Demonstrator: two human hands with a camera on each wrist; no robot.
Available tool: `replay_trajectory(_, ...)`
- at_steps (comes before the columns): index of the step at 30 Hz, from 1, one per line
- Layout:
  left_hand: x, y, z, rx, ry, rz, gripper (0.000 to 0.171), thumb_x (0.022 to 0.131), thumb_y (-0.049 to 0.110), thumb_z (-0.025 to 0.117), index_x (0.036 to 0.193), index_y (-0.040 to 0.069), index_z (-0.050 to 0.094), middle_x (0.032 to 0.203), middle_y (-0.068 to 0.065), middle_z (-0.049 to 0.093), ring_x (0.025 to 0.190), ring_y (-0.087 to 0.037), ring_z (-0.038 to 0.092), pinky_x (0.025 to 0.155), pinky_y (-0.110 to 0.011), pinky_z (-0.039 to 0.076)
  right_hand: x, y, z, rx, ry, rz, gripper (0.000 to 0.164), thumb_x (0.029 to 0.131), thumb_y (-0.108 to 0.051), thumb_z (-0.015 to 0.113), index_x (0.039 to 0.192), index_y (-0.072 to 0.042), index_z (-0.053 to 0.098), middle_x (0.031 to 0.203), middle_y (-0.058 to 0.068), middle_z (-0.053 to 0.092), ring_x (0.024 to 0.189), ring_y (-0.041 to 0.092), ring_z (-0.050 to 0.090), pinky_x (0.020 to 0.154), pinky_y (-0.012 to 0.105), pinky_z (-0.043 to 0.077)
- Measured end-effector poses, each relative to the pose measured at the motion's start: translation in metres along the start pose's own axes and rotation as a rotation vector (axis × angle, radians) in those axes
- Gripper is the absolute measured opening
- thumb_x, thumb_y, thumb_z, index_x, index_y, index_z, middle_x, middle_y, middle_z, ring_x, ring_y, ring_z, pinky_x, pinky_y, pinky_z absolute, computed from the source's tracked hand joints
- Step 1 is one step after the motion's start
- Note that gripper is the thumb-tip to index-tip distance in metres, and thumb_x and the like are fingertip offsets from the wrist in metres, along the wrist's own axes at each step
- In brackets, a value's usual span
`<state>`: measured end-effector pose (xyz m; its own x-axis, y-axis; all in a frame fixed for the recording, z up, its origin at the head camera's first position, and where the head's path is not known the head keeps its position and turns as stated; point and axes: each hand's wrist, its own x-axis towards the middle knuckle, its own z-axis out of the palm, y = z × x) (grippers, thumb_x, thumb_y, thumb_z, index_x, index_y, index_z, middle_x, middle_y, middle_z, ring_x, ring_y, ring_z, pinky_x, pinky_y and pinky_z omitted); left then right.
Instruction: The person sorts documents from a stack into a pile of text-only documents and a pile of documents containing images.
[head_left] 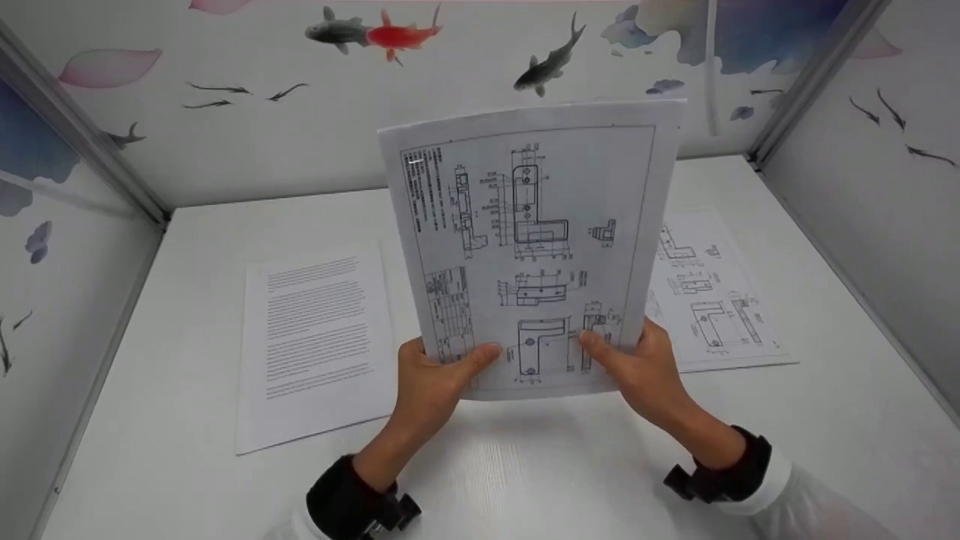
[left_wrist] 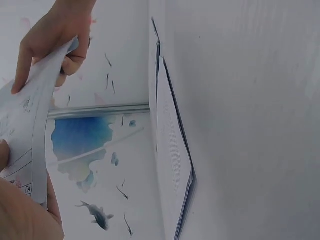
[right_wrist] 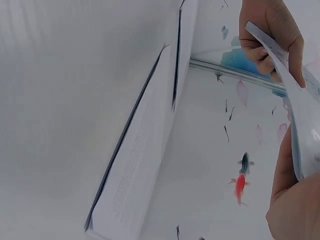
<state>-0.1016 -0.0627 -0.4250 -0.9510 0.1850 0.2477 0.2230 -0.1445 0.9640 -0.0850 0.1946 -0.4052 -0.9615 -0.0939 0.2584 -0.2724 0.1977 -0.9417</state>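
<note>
A stack of paper sheets (head_left: 585,195) with printed line drawings stands raised, tilted up off the table in the head view. My left hand (head_left: 433,381) grips its lower left edge, thumb across the front page and fingers behind. At the lower right edge my right hand (head_left: 646,375) holds it the same way. Both wrist views show the held paper (left_wrist: 37,107) from the side, slightly bowed. In the left wrist view the right hand (left_wrist: 52,42) pinches the edge from above; the right wrist view has the left hand (right_wrist: 272,37) doing likewise.
To the left on the white table (head_left: 495,472) lies a stack of text pages (head_left: 319,330). Another stack with drawings (head_left: 724,300) lies to the right, partly covered by the held sheets. White panels (head_left: 247,150) painted with fish enclose the table's back and sides.
</note>
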Motion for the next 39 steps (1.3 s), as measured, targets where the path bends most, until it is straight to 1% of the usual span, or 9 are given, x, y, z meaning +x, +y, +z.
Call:
replay_trajectory(4, 0.002, 0.001, 0.005, 0.013, 0.073, -0.027, 0.029, 0.089, 0.012, 0.084, 0.115, 0.002, 0.075, 0.103, -0.007, 0.080, 0.090, -0.027, 0.078, 0.075, -0.043, 0.063, 0.002, 0.003, 0.003, -0.091, 0.134, 0.013, 0.028, 0.101, -0.007, 0.069, 0.127, 0.000, 0.062, 0.107, 0.004, 0.076, 0.093, 0.020, 0.076, 0.077, 0.034, 0.061)
replay_trajectory(9, 0.002, 0.002, 0.008, 0.044, 0.067, -0.051, 0.030, 0.089, 0.014, 0.085, 0.115, 0.002, 0.075, 0.105, -0.005, 0.080, 0.090, -0.024, 0.078, 0.073, -0.038, 0.063, 0.006, 0.011, -0.004, -0.176, 0.216, -0.122, 0.022, 0.104, -0.004, 0.064, 0.125, 0.004, 0.066, 0.096, 0.009, 0.076, 0.076, 0.016, 0.073, 0.062, 0.026, 0.057)
replay_trajectory(13, -0.001, 0.002, -0.002, 0.116, 0.038, -0.003, 0.019, 0.091, 0.010, 0.082, 0.107, 0.002, 0.076, 0.097, -0.004, 0.080, 0.080, -0.022, 0.077, 0.066, -0.033, 0.062, 0.009, 0.015, -0.018, -0.244, 0.256, -0.186, 0.019, 0.106, -0.002, 0.059, 0.122, 0.006, 0.066, 0.088, 0.011, 0.075, 0.062, 0.011, 0.068, 0.049, 0.021, 0.050)
replay_trajectory(17, -0.006, 0.000, -0.018, 0.208, 0.006, 0.043, 0.006, 0.093, 0.008, 0.080, 0.097, 0.004, 0.077, 0.084, -0.002, 0.075, 0.067, -0.019, 0.069, 0.060, -0.029, 0.058, 0.011, 0.021, -0.040, -0.276, 0.305, -0.150, 0.022, 0.108, -0.006, 0.057, 0.121, 0.006, 0.068, 0.086, 0.009, 0.076, 0.058, 0.010, 0.066, 0.046, 0.019, 0.047)
replay_trajectory(22, -0.010, 0.000, -0.048, 0.331, 0.046, 0.025, 0.005, 0.094, 0.011, 0.080, 0.096, 0.007, 0.079, 0.082, -0.004, 0.074, 0.065, -0.019, 0.066, 0.061, -0.027, 0.056, 0.015, 0.032, -0.076, -0.339, 0.353, -0.046, 0.031, 0.111, -0.019, 0.053, 0.125, 0.005, 0.069, 0.090, -0.008, 0.075, 0.062, 0.010, 0.068, 0.050, 0.019, 0.049)
replay_trajectory(25, -0.012, 0.001, -0.073, 0.496, 0.093, -0.011, 0.004, 0.095, 0.012, 0.079, 0.097, 0.008, 0.080, 0.087, -0.003, 0.076, 0.073, -0.018, 0.067, 0.066, -0.027, 0.055, 0.018, 0.040, -0.103, -0.386, 0.367, 0.044, 0.040, 0.112, -0.029, 0.051, 0.126, 0.005, 0.067, 0.085, -0.011, 0.072, 0.060, 0.009, 0.065, 0.050, 0.019, 0.048)
replay_trajectory(29, -0.016, 0.002, -0.109, 0.814, 0.111, -0.151, 0.021, 0.099, 0.016, 0.074, 0.116, 0.004, 0.077, 0.113, -0.010, 0.075, 0.103, -0.027, 0.068, 0.083, -0.041, 0.056, 0.019, 0.051, -0.142, -0.433, 0.356, 0.176, 0.050, 0.112, -0.038, 0.046, 0.127, 0.005, 0.064, 0.080, -0.005, 0.070, 0.058, 0.010, 0.061, 0.048, 0.020, 0.045)
replay_trajectory(34, -0.023, -0.002, -0.153, 1.113, 0.050, -0.304, 0.057, 0.101, 0.021, 0.069, 0.141, -0.016, 0.053, 0.140, -0.037, 0.053, 0.131, -0.053, 0.049, 0.100, -0.066, 0.045, 0.016, 0.065, -0.184, -0.495, 0.302, 0.316, 0.055, 0.112, -0.043, 0.043, 0.126, 0.006, 0.062, 0.080, -0.006, 0.069, 0.061, 0.010, 0.059, 0.048, 0.022, 0.044)
replay_trajectory(39, -0.031, -0.002, -0.180, 1.243, 0.083, -0.425, 0.079, 0.095, 0.036, 0.076, 0.136, -0.025, 0.048, 0.119, -0.043, 0.053, 0.111, -0.060, 0.052, 0.081, -0.066, 0.046, 0.016, 0.082, -0.218, -0.536, 0.243, 0.433, 0.065, 0.111, -0.050, 0.041, 0.131, 0.008, 0.059, 0.081, -0.008, 0.067, 0.065, 0.010, 0.059, 0.052, 0.025, 0.045)
